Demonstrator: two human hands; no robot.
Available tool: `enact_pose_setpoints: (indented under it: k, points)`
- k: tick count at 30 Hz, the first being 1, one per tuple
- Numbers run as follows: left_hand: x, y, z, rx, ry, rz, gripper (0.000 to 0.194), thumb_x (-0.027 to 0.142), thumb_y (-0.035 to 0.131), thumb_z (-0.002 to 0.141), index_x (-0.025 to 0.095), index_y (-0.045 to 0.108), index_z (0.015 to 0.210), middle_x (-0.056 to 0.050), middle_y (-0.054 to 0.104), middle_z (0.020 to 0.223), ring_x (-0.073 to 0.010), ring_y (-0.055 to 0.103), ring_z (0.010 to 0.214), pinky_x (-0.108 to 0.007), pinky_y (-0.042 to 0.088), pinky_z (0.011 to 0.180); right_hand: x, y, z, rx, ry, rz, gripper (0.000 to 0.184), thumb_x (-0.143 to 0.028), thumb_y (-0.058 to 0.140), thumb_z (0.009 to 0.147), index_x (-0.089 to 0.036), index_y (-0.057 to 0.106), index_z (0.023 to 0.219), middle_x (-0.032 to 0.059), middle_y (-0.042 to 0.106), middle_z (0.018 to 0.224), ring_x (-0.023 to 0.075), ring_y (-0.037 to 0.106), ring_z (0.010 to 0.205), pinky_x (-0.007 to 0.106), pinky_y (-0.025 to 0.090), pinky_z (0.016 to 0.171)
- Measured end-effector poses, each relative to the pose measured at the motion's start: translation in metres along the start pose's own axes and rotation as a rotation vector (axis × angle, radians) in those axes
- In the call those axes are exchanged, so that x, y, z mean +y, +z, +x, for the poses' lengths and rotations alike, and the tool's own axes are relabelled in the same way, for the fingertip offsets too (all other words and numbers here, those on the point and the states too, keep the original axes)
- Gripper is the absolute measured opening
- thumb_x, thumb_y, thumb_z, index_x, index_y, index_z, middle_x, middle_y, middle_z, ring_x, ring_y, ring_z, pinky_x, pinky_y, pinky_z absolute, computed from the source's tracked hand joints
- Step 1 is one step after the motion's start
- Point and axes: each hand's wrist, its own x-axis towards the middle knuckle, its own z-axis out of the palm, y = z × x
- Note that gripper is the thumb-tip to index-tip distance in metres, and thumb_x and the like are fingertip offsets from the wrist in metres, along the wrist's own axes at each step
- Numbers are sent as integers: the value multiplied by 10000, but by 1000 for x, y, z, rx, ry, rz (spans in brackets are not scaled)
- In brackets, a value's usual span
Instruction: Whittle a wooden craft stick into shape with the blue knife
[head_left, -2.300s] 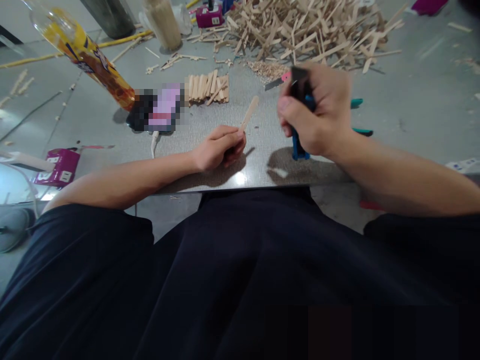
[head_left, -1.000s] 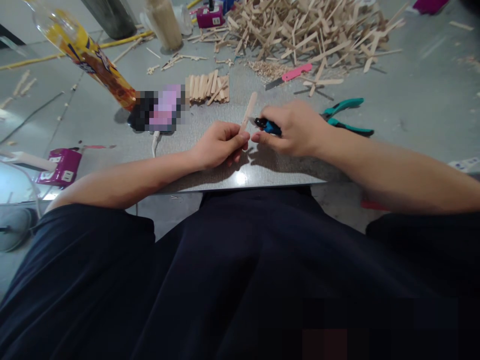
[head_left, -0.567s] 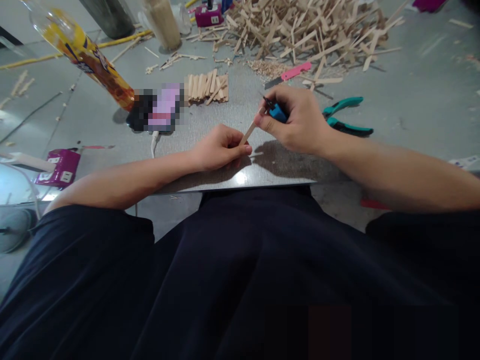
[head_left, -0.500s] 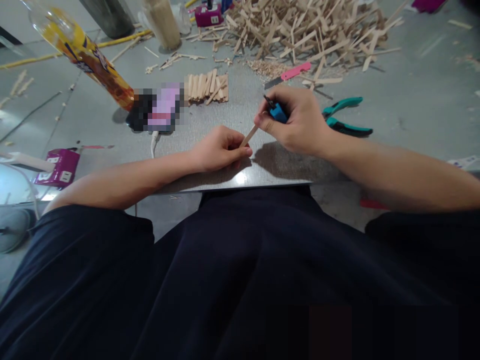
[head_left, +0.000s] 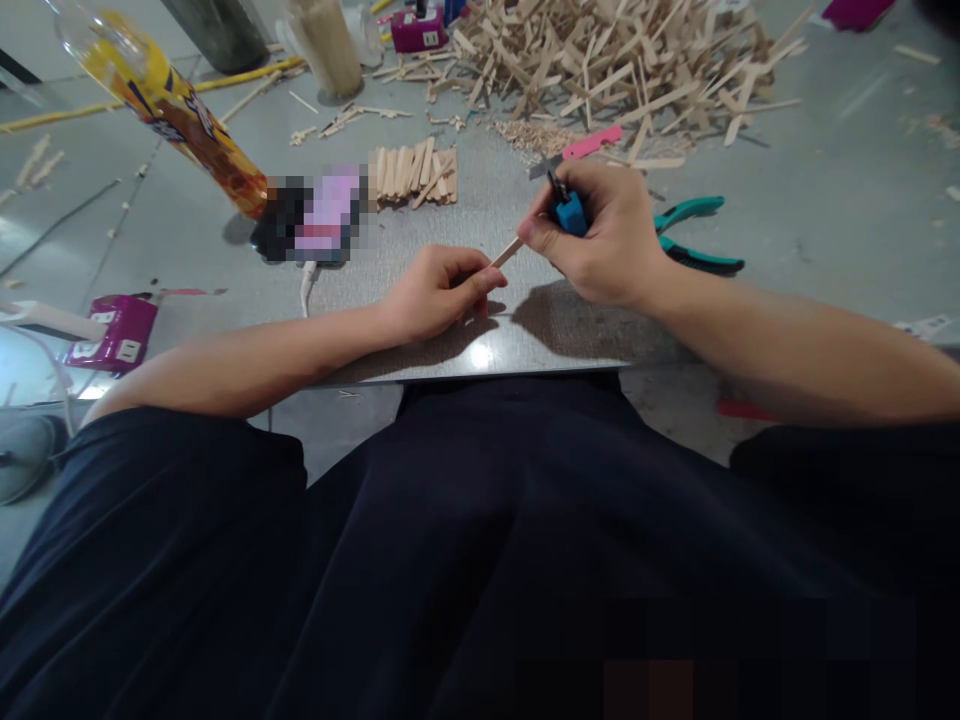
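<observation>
A thin wooden stick [head_left: 508, 252] slants up to the right between my two hands, just above the grey work surface. Its lower end is pinched between the thumb and fingers of my left hand [head_left: 439, 292]. My right hand [head_left: 611, 245] is closed around a blue tool with a dark metal tip [head_left: 572, 213]; its kind is not clear because the palm covers most of it. The thumb and forefinger of that hand also meet the stick's upper end. Beyond the hands lies a row of short wooden sticks [head_left: 409, 173].
A big heap of wooden sticks [head_left: 607, 65] lies at the back. Close to my right hand are a pink-handled blade [head_left: 592, 143] and teal pliers [head_left: 694, 210]. A drink bottle [head_left: 202, 130] and a phone [head_left: 330, 210] with a cable stand on the left.
My right hand has moved slightly right, and the blue tool's tip has swung with it. My left hand has risen a little, and less of the stick shows at its fingers.
</observation>
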Motion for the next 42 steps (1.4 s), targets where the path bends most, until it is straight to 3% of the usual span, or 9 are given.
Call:
enact_pose_setpoints:
  k: [5, 9, 13, 20, 23, 30, 35, 39, 42]
  points:
    - [-3, 2, -2, 69, 31, 30, 214, 404, 742, 1229, 211, 834, 1227, -11, 775, 800, -160, 673, 649, -281, 523, 666, 1, -4, 3, -59, 49, -51, 505, -818, 855, 1047, -342, 696, 989, 97, 895, 1146, 339, 776, 1090, 599, 675, 1106]
    - [-1, 2, -3, 33, 0, 31, 187, 385, 719, 1229, 228, 814, 1190, 4, 744, 756, -166, 663, 622, -289, 529, 669, 5, -3, 6, -88, 51, -40, 467, -768, 902, 1053, -326, 754, 1039, 114, 928, 1239, 340, 787, 1107, 596, 669, 1083]
    - [0, 0, -1, 50, 20, 85, 240, 405, 708, 1242, 233, 820, 1117, 2, 729, 733, -173, 666, 650, -304, 515, 705, 11, 1, 9, -40, 30, -69, 403, -665, 902, 986, -305, 722, 964, 125, 920, 1166, 350, 823, 1103, 606, 680, 1139]
    - [-2, -2, -2, 115, 61, 213, 235, 382, 702, 1217, 234, 863, 1129, -6, 747, 731, -212, 712, 744, -336, 534, 780, 20, 0, 14, -265, 113, -18, 360, -616, 926, 963, -311, 754, 1046, 103, 917, 1070, 392, 880, 1165, 579, 737, 1024]
    - [0, -2, -3, 113, 62, 230, 239, 373, 701, 1220, 236, 874, 1128, -10, 761, 741, -214, 710, 750, -343, 532, 792, 21, 0, 17, -318, 106, -28, 268, -520, 914, 1001, -308, 759, 1055, 103, 916, 1042, 350, 860, 1116, 576, 704, 1106]
    - [1, -1, -1, 102, 84, 303, 217, 324, 723, 1189, 212, 866, 1069, -9, 775, 765, -211, 730, 791, -345, 520, 839, 14, 0, 13, -261, 122, -115, 211, -378, 888, 927, -327, 704, 1016, 85, 926, 1105, 363, 850, 1054, 607, 700, 1124]
    - [3, -3, 0, 99, 15, 327, 238, 309, 703, 1180, 227, 830, 996, -26, 754, 767, -239, 728, 808, -368, 528, 823, 13, -1, 8, -248, 40, -228, 257, -539, 856, 1068, -307, 792, 1159, 132, 933, 1318, 368, 825, 1220, 582, 634, 1189]
    - [4, -6, 3, 83, -25, 403, 300, 314, 624, 1218, 244, 834, 1016, -50, 756, 794, -280, 758, 878, -399, 561, 864, 19, -1, 10, -300, -8, -356, 320, -610, 696, 1159, -299, 772, 1156, 148, 890, 1192, 422, 843, 1191, 575, 603, 1072]
    - [4, -7, 5, 53, -24, 511, 286, 315, 612, 1216, 236, 848, 1074, -93, 839, 967, -315, 786, 989, -434, 575, 927, 21, 1, 10, -364, 29, -434, 399, -686, 698, 1156, -292, 722, 1099, 147, 835, 1040, 430, 831, 1092, 538, 558, 980]
